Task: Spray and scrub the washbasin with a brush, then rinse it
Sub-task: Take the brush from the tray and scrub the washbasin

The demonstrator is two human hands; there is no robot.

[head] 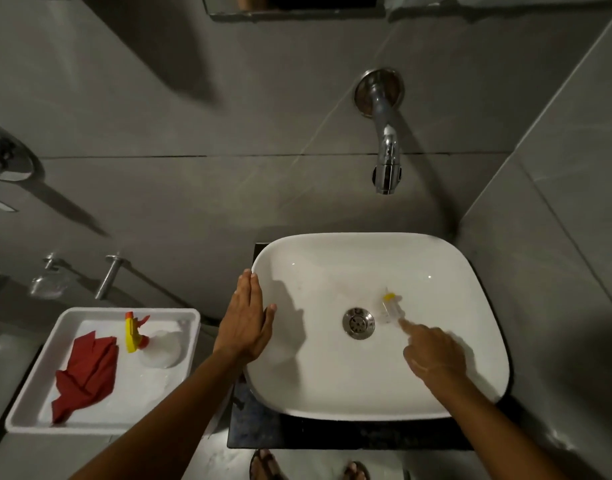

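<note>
Brush [391, 308] in right hand [434, 351], washbasin [436, 258]

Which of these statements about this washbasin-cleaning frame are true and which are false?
1. The right hand holds a clear-handled brush with a yellow head inside the white ceramic washbasin. True.
2. The left hand grips the spray bottle. False: it rests flat on the washbasin's left rim; the clear spray bottle with a yellow trigger lies in the white rectangular tray.
3. Water runs from the chrome wall tap. False: no stream is visible.
4. A red cloth lies in the tray. True.
5. The brush sits left of the round metal drain. False: it is right of it.
</note>
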